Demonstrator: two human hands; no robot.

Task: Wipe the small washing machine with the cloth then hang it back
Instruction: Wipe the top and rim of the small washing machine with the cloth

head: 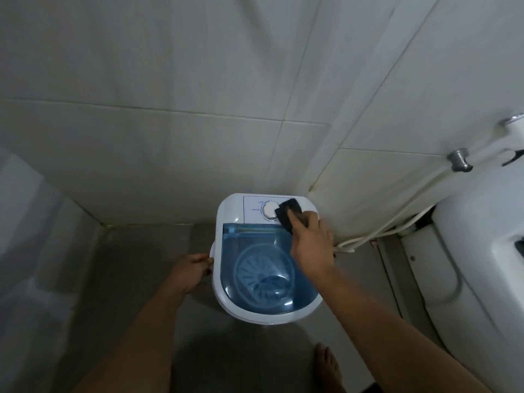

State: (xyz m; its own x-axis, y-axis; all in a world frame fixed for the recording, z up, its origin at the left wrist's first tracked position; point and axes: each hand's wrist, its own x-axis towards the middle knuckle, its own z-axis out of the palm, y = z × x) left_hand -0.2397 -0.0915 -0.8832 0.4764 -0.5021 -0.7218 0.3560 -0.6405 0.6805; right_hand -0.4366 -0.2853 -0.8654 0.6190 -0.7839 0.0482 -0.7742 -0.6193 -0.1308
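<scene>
On the floor (136,268), tucked into the corner where two tiled walls meet, stands the washer (224,282), its white body close to the back wall and its blue see-through lid (255,251) facing up. The cloth (289,212), small and dark, lies pressed on the white control panel at the washer's far right corner, just beside the round dial (269,211). The right hand (312,248) reaches over the lid to hold it there, fingers (304,219) closed down on the cloth's near part so that it stays flat under the palm's push; this looks like the wiping step, working the panel around the dial. The left hand (190,275) grips the washer's left edge, fingers curled on a small side lug, most likely to keep the light machine from sliding or turning on the smooth floor while the other hand rubs. A bare foot (329,367) is planted near the washer's front, so the person stands over it and bears down from above. A hose (397,219) runs along the right wall to a metal fitting (459,160), beside a large white appliance (467,265). No hook or rail for the cloth is in view, so hanging it back is yet to come, and the lid and sides seem still to need wiping.
</scene>
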